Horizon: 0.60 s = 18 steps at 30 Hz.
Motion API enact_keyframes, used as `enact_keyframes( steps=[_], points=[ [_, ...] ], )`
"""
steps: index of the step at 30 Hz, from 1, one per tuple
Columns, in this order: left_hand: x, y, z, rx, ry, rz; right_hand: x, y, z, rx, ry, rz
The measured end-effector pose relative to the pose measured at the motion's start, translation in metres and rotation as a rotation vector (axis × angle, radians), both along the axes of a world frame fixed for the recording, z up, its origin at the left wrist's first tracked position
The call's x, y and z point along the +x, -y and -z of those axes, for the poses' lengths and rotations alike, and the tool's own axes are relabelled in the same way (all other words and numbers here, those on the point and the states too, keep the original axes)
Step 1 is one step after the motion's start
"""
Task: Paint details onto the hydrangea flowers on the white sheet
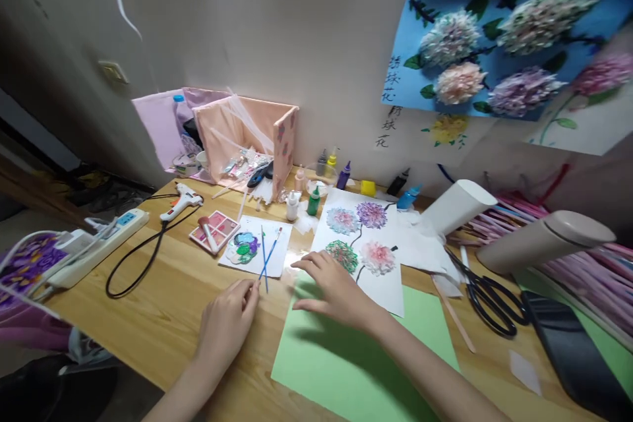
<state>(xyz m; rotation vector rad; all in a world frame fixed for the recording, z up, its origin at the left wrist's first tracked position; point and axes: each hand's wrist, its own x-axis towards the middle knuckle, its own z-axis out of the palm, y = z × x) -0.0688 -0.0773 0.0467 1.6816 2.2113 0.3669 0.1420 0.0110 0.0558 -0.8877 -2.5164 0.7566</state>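
My left hand [227, 316] is closed low over the table, its fingertips at the handle end of a blue paintbrush [271, 252]. That brush crosses a second paintbrush [264, 250], both lying partly on a white sheet [277, 264] with smears of green, purple and white paint [244, 247]. Fingers spread, my right hand [333, 290] is open and holds nothing. It hovers over the far edge of a green paper [306, 362] and the near left of a white flower picture [388, 293]. My right hand partly covers the picture's green fluffy flower [343, 254].
Paint bottles [313, 201] stand behind the picture. Leftward lie a blush palette [216, 232], glue gun [180, 202] and power strip [106, 247]. A fabric box [247, 138] is at the back. Black scissors [494, 303], a phone [573, 349] and a tumbler [544, 241] are at right.
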Motion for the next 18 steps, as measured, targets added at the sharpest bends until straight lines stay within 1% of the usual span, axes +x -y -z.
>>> enact_keyframes(
  steps=[2, 4, 5, 7, 9, 11, 12, 14, 16, 18],
  points=[
    [0.016, -0.006, -0.001, -0.045, 0.097, 0.051, 0.042, 0.008, 0.000, -0.135, -0.072, 0.132],
    [0.034, -0.015, 0.003, -0.092, 0.222, 0.119, 0.086, 0.012, 0.009, -0.256, -0.163, 0.363],
    [0.043, -0.021, 0.005, -0.119, 0.298, 0.140, 0.108, 0.013, 0.016, -0.286, -0.213, 0.479],
    [0.062, -0.033, 0.011, -0.189, 0.493, 0.139, 0.149, 0.008, 0.031, -0.359, -0.322, 0.701],
    [0.078, -0.042, 0.015, -0.288, 0.711, 0.076, 0.179, -0.002, 0.040, -0.520, -0.437, 0.878],
    [0.091, -0.045, 0.015, -0.377, 0.900, -0.017, 0.196, -0.018, 0.042, -0.681, -0.594, 0.951],
    [0.096, -0.045, 0.015, -0.406, 0.978, -0.071, 0.200, -0.028, 0.040, -0.745, -0.646, 0.945],
    [0.105, -0.043, 0.013, -0.420, 1.122, -0.165, 0.201, -0.049, 0.035, -0.754, -0.666, 0.951],
    [0.111, -0.038, 0.011, -0.391, 1.250, -0.243, 0.196, -0.071, 0.032, -0.767, -0.651, 0.961],
    [0.116, -0.036, 0.009, -0.342, 1.340, -0.322, 0.189, -0.091, 0.032, -0.797, -0.604, 0.964]
  ],
)
